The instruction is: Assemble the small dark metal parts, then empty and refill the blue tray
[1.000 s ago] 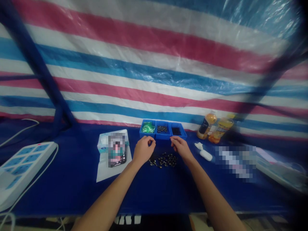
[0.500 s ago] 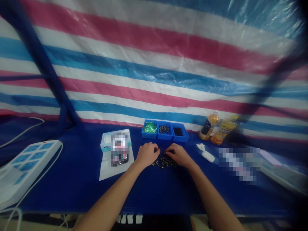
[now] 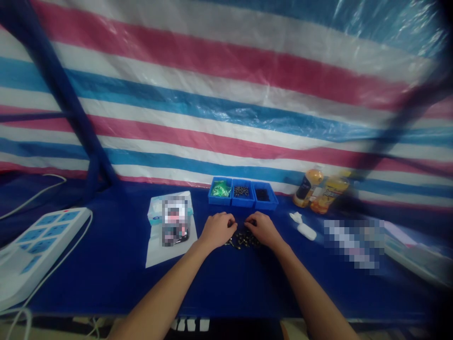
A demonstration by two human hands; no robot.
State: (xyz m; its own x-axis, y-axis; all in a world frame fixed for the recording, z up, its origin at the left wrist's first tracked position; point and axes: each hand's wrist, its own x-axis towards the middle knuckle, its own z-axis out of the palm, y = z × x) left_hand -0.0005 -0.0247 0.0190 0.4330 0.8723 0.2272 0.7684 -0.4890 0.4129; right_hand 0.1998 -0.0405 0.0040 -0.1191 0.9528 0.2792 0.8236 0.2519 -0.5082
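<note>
under the fingers [image 3: 230, 223], small metal parts [image 3: 244, 241] lie heaped.

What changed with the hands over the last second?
Both hands came down from near the three blue bins toward the pile of small dark metal parts. The left hand and right hand now sit close together, partly covering it. No clear grasp or release shows. The bins and two bottles stayed put.
</note>
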